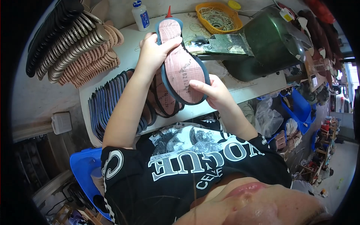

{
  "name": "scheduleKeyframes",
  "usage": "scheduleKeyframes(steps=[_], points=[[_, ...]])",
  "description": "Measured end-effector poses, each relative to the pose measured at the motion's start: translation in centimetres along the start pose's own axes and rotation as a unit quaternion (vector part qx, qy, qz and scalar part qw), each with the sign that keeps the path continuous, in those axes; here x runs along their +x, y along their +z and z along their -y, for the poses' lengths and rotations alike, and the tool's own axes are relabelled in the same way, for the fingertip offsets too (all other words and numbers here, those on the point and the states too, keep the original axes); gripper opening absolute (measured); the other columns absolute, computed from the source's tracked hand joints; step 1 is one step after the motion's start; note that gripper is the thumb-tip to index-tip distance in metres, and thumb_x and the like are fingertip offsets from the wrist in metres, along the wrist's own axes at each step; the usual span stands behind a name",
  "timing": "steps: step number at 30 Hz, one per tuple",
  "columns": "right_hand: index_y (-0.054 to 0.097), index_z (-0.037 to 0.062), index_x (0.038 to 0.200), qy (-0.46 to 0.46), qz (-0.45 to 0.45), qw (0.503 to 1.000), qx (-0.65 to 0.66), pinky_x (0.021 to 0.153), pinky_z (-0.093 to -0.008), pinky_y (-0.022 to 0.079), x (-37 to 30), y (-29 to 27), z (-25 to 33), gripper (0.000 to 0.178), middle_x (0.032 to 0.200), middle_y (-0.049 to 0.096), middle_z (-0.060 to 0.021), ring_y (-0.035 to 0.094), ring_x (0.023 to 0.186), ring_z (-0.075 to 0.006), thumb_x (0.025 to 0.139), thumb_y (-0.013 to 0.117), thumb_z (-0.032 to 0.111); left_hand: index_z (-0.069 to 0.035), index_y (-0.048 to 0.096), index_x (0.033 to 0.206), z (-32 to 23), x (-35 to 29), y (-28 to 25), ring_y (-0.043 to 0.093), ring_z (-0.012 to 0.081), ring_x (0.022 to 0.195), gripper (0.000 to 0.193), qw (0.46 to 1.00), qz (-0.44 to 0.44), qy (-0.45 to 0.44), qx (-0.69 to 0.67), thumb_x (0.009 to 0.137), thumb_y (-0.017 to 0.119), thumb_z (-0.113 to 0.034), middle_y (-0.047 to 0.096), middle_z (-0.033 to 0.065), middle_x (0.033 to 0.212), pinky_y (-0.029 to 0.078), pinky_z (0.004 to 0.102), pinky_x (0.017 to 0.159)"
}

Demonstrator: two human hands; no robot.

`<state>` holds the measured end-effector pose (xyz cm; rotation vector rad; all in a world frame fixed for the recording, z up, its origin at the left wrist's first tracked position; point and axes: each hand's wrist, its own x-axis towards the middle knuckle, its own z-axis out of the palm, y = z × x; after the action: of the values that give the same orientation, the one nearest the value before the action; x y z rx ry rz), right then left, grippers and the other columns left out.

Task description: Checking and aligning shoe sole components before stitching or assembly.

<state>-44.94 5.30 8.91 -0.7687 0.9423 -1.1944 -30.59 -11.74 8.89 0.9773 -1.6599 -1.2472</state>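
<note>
A: State of the grip?

B: Both engaged. The left grip [153, 51] is clasped about the narrow end of the shoe sole [183, 69], thumb laid across its face. The right grip [214, 92] pinches the wide end at its right edge, thumb flat on the face. Its fingers are mostly hidden behind; how far they reach round, I cannot tell.

A: Position of the sole?

B: Between the two grips, over the bench [125, 47], marked face toward the wearer, narrow end away from the body. To the right of the left grip, the arm of a green machine [268, 45] appears behind the sole's edge; contact cannot be confirmed. Closer to the body than the left grip, and to its left, stands a row of soles [108, 103].

A: How is this hold best carried out?

B: In my judgement, support both ends evenly, press lightly so the waist does not bend, keep the thumbs off the border so it can be checked, and leave clearance from the machine.

A: Appearance?

B: Pink face with fine lines and dark marks along its length. A dark border, bluish in places, surrounds it. No tear found on the visible face; the parts under the thumbs and the reverse were not examined.
</note>
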Motion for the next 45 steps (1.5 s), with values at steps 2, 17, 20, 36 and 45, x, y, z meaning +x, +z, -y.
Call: scheduleKeyframes(steps=[2, 17, 20, 36, 45], points=[[0.062, -0.0042, 0.109, -0.005, -0.008, 1.000, 0.029, 0.084, -0.0277, 0.048, -0.1, -0.1, 0.3, 0.029, 0.102, 0.066, -0.0085, 0.061, 0.091, -0.0124, 0.087, 0.064, 0.015, 0.003, 0.066, 0.100, 1.6, 1.1, 1.2, 0.046, 0.0357, 0.110, 0.057, 0.997, 0.013, -0.033, 0.063, 0.067, 0.075, -0.043, 0.056, 0.0228, 0.112, 0.039, 0.0413, 0.096], [0.059, -0.0052, 0.103, 0.061, -0.048, 0.993, 0.090, 0.056, -0.0278, 0.055, -1.1, -0.7, -0.1, 0.030, 0.080, 0.067, -0.0176, 0.067, 0.062, -0.0204, 0.088, 0.060, 0.021, 0.008, 0.066, 0.086, 0.8, 3.7, 3.7, 0.047, 0.0391, 0.107, 0.059, 0.972, -0.019, -0.027, 0.233, 0.074, 0.064, -0.050, 0.059, 0.0241, 0.109, 0.038, 0.0417, 0.096], [0.060, -0.0037, 0.101, 0.010, -0.070, 0.991, 0.112, 0.054, -0.0265, 0.053, -0.6, 0.3, -0.9, 0.028, 0.077, 0.067, -0.0166, 0.066, 0.058, -0.0183, 0.089, 0.058, 0.022, 0.009, 0.066, 0.090, 0.9, 4.4, 3.1, 0.053, 0.0388, 0.104, 0.062, 0.974, 0.009, -0.072, 0.216, 0.073, 0.064, -0.050, 0.062, 0.0255, 0.104, 0.041, 0.0417, 0.094], [0.060, 0.0008, 0.104, 0.015, -0.132, 0.974, 0.181, 0.049, -0.0192, 0.048, 3.9, 2.4, 0.6, 0.027, 0.078, 0.069, -0.0132, 0.063, 0.054, -0.0131, 0.092, 0.054, 0.024, -0.009, 0.061, 0.111, -1.1, 9.2, -1.4, 0.044, 0.0238, 0.121, 0.046, 0.851, 0.460, 0.163, 0.195, 0.075, 0.074, -0.035, 0.056, 0.0093, 0.120, 0.035, 0.0352, 0.102], [0.060, -0.0015, 0.105, -0.003, -0.183, 0.979, 0.089, 0.061, -0.0231, 0.052, 4.8, 2.4, 1.6, 0.033, 0.083, 0.069, -0.0137, 0.067, 0.067, -0.0165, 0.093, 0.053, 0.029, -0.005, 0.058, 0.086, -2.1, 9.9, -1.7, 0.050, 0.0062, 0.071, 0.036, 0.852, 0.478, -0.037, 0.211, 0.075, 0.075, -0.034, 0.056, -0.0019, 0.075, 0.039, 0.0224, 0.062]])
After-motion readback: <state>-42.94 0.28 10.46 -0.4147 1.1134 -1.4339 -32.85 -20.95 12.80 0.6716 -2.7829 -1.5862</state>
